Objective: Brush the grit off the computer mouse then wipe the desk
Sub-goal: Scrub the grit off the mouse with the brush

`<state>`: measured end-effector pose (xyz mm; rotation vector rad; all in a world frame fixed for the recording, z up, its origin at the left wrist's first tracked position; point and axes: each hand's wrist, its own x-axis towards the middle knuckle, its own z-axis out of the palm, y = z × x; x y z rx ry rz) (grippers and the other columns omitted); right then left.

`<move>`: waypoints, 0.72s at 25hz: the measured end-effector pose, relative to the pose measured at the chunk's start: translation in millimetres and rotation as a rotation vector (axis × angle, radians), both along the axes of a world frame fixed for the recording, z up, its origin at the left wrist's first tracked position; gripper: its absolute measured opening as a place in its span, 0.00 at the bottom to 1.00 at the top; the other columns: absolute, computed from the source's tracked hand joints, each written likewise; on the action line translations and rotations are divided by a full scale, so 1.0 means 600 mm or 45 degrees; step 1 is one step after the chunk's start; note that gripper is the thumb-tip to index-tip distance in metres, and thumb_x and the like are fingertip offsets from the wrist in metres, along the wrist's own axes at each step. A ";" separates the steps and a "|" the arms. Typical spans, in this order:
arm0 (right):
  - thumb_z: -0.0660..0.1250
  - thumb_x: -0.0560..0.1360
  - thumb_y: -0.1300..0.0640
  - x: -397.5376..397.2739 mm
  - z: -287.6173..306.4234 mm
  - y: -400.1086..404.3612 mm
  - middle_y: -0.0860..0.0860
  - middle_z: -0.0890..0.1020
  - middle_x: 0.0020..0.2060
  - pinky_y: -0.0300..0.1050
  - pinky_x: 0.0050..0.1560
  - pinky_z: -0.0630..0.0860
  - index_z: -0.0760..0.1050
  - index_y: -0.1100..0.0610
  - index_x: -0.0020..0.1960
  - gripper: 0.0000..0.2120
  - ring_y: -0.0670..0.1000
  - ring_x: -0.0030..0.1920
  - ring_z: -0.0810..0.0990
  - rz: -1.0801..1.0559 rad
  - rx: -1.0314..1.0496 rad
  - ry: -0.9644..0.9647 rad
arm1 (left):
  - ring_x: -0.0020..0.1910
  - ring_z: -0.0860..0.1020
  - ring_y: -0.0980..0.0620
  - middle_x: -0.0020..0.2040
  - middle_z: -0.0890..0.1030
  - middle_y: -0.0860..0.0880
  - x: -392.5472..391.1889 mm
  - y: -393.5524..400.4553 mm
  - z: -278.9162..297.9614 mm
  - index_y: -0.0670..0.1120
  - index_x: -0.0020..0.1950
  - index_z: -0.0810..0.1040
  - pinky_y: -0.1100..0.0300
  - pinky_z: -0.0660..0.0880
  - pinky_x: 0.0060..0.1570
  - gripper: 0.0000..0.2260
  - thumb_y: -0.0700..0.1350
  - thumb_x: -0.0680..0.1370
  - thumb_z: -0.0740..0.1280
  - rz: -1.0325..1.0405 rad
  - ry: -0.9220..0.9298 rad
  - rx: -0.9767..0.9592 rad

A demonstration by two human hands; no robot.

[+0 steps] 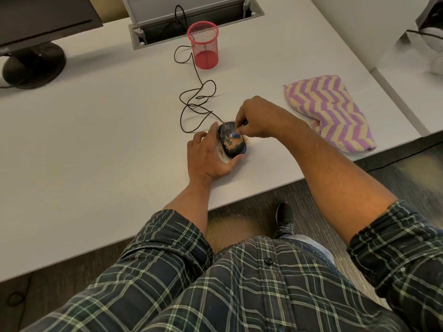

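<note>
Nearest the camera: plaid shirt [239,295], sleeves rolled to the forearm, a dark shoe [284,220] on the carpet below the desk [96,152] edge, plus a tan dusting of grit on the floor [230,226] under that edge. On the white desk just past the edge, left hand [208,156] lies flat beside the computer mouse [232,140], fingers loosely spread along its left side, thumb hooked round its near end, so the mouse is braced between them. Mouse is black, sits near the front edge, roughly centre of view, tan grit [236,144] covering its near half and some spilled onto the desk on both sides. Right hand [260,117] comes in from the right, above the mouse's far end, fingertips pinched together on a small blue brush [235,134]; pale bristle tip touching the top of the mouse. Most of the handle is hidden in the fist. Right of the hands, apart from them: folded purple and yellow zigzag cloth [329,111] lying flat. Beyond the mouse its dark cable [196,99] loops across the desk, past a red mesh pen cup [205,45], upright, into the open cable tray [191,20] at the back. Far left: monitor stand [33,65].
</note>
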<state>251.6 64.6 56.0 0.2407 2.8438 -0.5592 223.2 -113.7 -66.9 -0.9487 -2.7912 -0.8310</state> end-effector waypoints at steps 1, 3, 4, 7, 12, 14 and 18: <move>0.72 0.74 0.57 0.000 -0.002 -0.001 0.52 0.85 0.45 0.45 0.43 0.79 0.86 0.55 0.49 0.06 0.51 0.43 0.81 -0.009 0.014 0.019 | 0.61 0.74 0.45 0.61 0.80 0.49 0.000 0.000 0.000 0.48 0.74 0.68 0.50 0.71 0.58 0.46 0.76 0.65 0.68 0.002 0.004 0.001; 0.72 0.74 0.56 -0.002 -0.005 0.000 0.52 0.85 0.45 0.44 0.41 0.77 0.86 0.55 0.50 0.06 0.51 0.42 0.81 -0.033 0.034 0.037 | 0.60 0.74 0.45 0.61 0.80 0.49 0.001 0.000 0.001 0.48 0.74 0.68 0.50 0.71 0.57 0.46 0.76 0.66 0.67 0.002 0.015 0.004; 0.72 0.74 0.55 -0.003 -0.005 0.000 0.52 0.85 0.45 0.43 0.39 0.75 0.86 0.55 0.50 0.06 0.50 0.41 0.80 -0.029 0.032 0.017 | 0.60 0.74 0.45 0.60 0.80 0.49 0.001 0.000 0.001 0.48 0.74 0.69 0.50 0.71 0.57 0.46 0.76 0.66 0.67 -0.001 0.015 0.005; 0.72 0.74 0.55 -0.004 -0.003 -0.003 0.52 0.85 0.43 0.44 0.39 0.77 0.86 0.55 0.49 0.06 0.50 0.39 0.80 -0.010 0.029 0.011 | 0.60 0.74 0.45 0.60 0.80 0.49 0.000 -0.001 0.003 0.49 0.73 0.68 0.50 0.71 0.57 0.45 0.75 0.66 0.68 -0.004 0.014 0.006; 0.73 0.73 0.57 -0.005 -0.002 -0.010 0.51 0.85 0.40 0.38 0.32 0.68 0.86 0.56 0.48 0.05 0.45 0.33 0.77 -0.006 -0.006 0.003 | 0.60 0.74 0.45 0.61 0.80 0.50 0.000 0.000 0.003 0.49 0.73 0.68 0.50 0.71 0.57 0.45 0.75 0.65 0.69 -0.009 0.007 -0.008; 0.72 0.72 0.58 -0.006 -0.002 -0.013 0.52 0.86 0.42 0.38 0.33 0.70 0.86 0.56 0.49 0.07 0.47 0.36 0.78 -0.053 -0.030 0.039 | 0.61 0.74 0.45 0.61 0.80 0.50 -0.001 0.000 0.002 0.48 0.74 0.68 0.50 0.70 0.57 0.46 0.76 0.65 0.68 -0.002 0.005 -0.019; 0.72 0.72 0.59 -0.002 -0.002 -0.014 0.51 0.85 0.41 0.37 0.31 0.68 0.86 0.56 0.48 0.07 0.44 0.33 0.77 -0.035 -0.036 -0.024 | 0.61 0.74 0.45 0.61 0.80 0.49 0.000 0.000 0.002 0.48 0.74 0.69 0.50 0.70 0.58 0.46 0.76 0.65 0.67 -0.009 -0.017 -0.009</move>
